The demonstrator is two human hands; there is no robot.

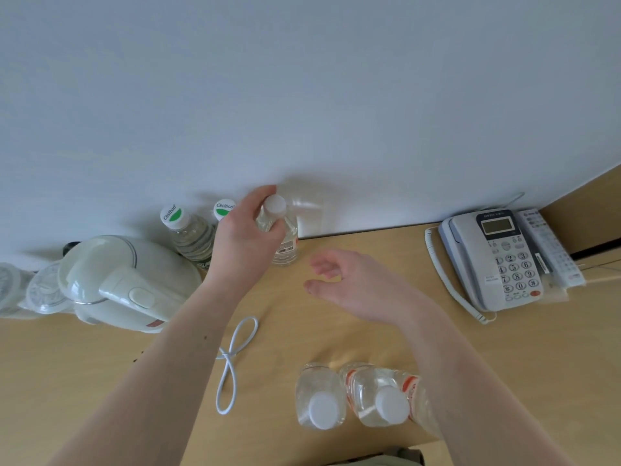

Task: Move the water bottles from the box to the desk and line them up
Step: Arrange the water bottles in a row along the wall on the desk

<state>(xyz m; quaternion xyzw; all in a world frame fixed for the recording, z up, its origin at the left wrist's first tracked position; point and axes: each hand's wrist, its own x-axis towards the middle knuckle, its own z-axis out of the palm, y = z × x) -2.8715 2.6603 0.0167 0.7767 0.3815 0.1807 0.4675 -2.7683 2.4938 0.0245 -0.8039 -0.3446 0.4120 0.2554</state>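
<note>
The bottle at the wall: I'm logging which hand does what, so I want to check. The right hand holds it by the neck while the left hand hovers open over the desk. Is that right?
Not quite: the hands are swapped. In the head view the left hand holds the bottle by the neck at the wall, while the right hand hovers open over the desk.

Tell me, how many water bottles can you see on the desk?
5. Two green-capped bottles stand by the wall beside the kettle; the left hand holds one white-capped bottle next to them; two more stand near the front edge. Others may be hidden.
</note>
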